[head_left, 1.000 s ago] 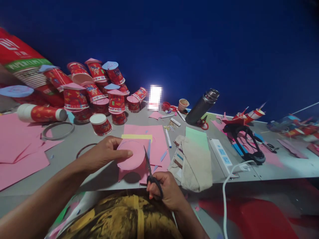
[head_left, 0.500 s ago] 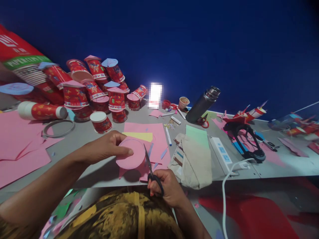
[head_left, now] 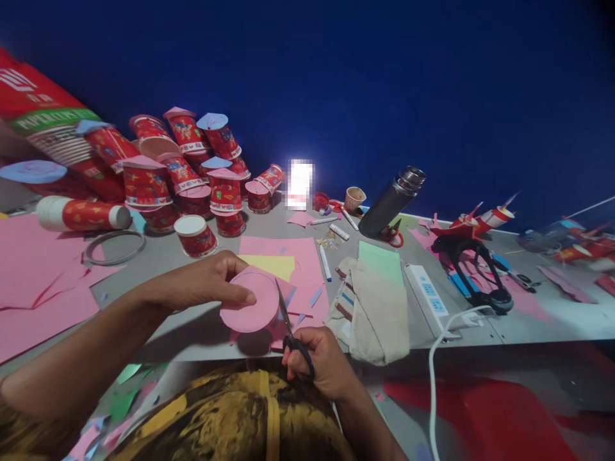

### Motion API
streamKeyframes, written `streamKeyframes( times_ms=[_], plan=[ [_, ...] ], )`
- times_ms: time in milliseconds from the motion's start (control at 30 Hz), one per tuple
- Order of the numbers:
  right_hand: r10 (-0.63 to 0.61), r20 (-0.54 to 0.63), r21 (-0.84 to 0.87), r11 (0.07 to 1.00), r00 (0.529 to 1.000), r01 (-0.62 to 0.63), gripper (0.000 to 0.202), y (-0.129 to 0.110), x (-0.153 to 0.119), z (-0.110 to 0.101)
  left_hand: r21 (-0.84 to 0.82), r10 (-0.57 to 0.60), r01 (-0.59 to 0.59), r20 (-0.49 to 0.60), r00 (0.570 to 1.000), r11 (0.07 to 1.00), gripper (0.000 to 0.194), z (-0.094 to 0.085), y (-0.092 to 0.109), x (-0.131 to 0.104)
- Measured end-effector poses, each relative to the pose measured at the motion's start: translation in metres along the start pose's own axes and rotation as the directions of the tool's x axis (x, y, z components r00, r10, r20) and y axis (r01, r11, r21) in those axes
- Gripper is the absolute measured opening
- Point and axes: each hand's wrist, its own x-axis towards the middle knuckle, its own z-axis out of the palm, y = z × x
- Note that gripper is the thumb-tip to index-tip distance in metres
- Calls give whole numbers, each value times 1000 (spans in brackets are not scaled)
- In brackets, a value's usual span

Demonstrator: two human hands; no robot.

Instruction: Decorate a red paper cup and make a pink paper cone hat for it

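A pink paper circle (head_left: 250,312) with a drawn outline is pinched in my left hand (head_left: 218,282), thumb on top and the other fingers hidden under it. My right hand (head_left: 319,360) grips black-handled scissors (head_left: 284,309) by the finger loops. The scissor blades lie against the circle's right edge and point away from me. Under the circle, pink paper sheets (head_left: 305,256) and a yellow strip (head_left: 273,264) lie on the table, with small blue scraps (head_left: 316,296) among them.
Red paper cups (head_left: 180,173) with paper tops are stacked at the left, near a tape-like ring (head_left: 115,247). To the right are a beige cloth (head_left: 379,314), a white power strip (head_left: 427,298), a dark thermos (head_left: 391,203) and a black headset-like frame (head_left: 473,272).
The pink circle has shifted slightly left and toward me with my left hand. The scissors have moved slightly left, staying at its right edge.
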Motion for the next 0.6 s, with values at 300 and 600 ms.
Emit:
streamKeyframes(
  times_ms=[300, 600],
  plan=[
    [2, -35, 17, 1000, 999, -2, 40, 4, 0, 3, -33, 57, -58, -24, 998, 998, 36, -3, -5, 0],
    [16, -56, 18, 1000, 998, -15, 41, 7, 1, 6, -61, 40, -46, -97, 994, 997, 34, 9, -5, -9]
  ],
)
